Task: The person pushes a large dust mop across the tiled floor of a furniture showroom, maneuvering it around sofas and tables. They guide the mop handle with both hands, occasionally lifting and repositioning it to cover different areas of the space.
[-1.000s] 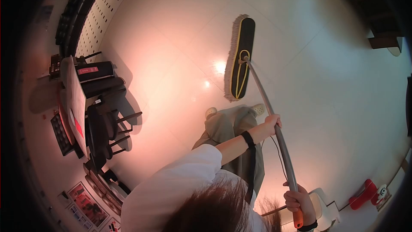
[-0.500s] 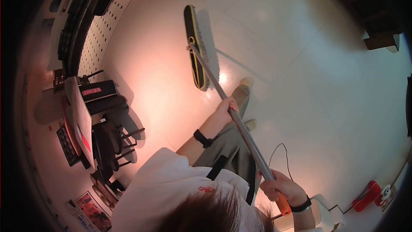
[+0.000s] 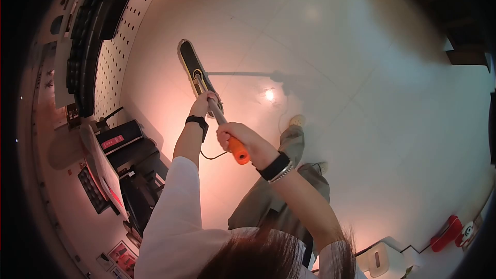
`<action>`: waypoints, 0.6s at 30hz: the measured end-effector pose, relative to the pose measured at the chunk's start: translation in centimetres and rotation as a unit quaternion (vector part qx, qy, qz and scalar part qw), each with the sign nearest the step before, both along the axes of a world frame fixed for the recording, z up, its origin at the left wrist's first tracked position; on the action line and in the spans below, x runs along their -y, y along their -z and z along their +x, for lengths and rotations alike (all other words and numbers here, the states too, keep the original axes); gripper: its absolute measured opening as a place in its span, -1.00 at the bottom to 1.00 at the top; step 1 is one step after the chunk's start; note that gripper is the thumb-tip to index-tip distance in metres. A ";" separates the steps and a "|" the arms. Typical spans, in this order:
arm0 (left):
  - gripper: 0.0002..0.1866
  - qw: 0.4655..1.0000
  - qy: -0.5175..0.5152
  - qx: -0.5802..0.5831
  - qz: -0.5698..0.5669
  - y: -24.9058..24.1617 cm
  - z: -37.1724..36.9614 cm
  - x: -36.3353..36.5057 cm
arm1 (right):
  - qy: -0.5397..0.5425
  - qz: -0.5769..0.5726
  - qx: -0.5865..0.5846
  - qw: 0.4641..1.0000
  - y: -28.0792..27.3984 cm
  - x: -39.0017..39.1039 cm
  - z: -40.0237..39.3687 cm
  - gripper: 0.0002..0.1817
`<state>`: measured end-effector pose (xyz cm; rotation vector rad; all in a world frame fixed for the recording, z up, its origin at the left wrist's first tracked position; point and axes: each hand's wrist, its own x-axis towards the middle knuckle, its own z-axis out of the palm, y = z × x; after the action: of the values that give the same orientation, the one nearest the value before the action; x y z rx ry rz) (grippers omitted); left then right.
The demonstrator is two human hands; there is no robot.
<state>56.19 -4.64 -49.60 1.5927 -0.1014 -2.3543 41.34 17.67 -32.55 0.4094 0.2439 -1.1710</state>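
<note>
A flat dust mop point(image 3: 190, 58) with a dark, yellow-edged head and fringed sides lies on the pale floor ahead of me, to the left. My left hand point(image 3: 203, 103), with a black watch on its wrist, is wrapped around the lower part of the metal handle, near the mop head. Higher up, my right hand point(image 3: 239, 137) grips the handle just by its orange end grip point(image 3: 239, 151). The handle points back toward me, and part of the mop head is hidden behind my left hand.
Black chairs point(image 3: 137, 196) and a light-topped table point(image 3: 106, 168) stand at the left, below a perforated white panel point(image 3: 112, 72). Dark furniture point(image 3: 462, 26) is at the upper right. A red object point(image 3: 445, 235) and a white seat point(image 3: 380, 261) are at the lower right.
Both hands have swung left and forward with the handle, and the handle's orange end came away from my right side. The mop head shifted left and nearer, and turned.
</note>
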 end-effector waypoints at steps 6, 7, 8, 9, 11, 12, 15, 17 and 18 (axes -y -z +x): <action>-0.81 0.998 -0.054 -0.003 0.044 2.2 -7.8 -4.1 | -0.037 0.070 -0.006 0.997 -2.1 -5.2 -9.5 -0.90; -0.79 0.997 -0.044 0.006 0.068 3.0 -9.1 -4.4 | -0.036 0.083 -0.006 0.996 -2.4 -6.1 -10.2 -0.88; -0.77 0.995 -0.035 0.023 0.093 3.3 -10.7 -4.9 | -0.032 0.095 -0.005 0.995 -2.6 -7.2 -10.7 -0.86; -0.76 0.992 -0.026 0.038 0.117 3.6 -12.4 -5.8 | -0.021 0.100 -0.009 0.995 -2.9 -8.6 -11.4 -0.85; -0.75 0.987 0.013 0.089 0.131 1.9 -17.2 -8.8 | 0.004 0.112 -0.018 0.994 -3.7 -11.8 -12.9 -0.85; -0.74 0.989 0.031 0.083 0.119 2.2 -19.1 -10.5 | 0.027 0.125 -0.004 0.992 -4.3 -13.7 -13.9 -0.82; -0.75 0.988 0.087 0.068 0.112 2.0 -25.1 -16.5 | 0.088 0.169 -0.012 0.982 -6.1 -19.7 -16.2 -0.80; -0.78 0.982 0.114 0.051 0.145 1.5 -28.6 -21.1 | 0.102 0.188 -0.035 0.976 -6.9 -23.9 -17.2 -0.79; -0.79 0.981 0.119 0.042 0.147 1.3 -30.2 -23.8 | 0.109 0.198 -0.046 0.973 -7.4 -26.2 -17.7 -0.78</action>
<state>25.95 19.17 -50.91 1.9130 0.0425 -2.5797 23.63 43.85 -25.12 0.7477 0.5281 -1.3603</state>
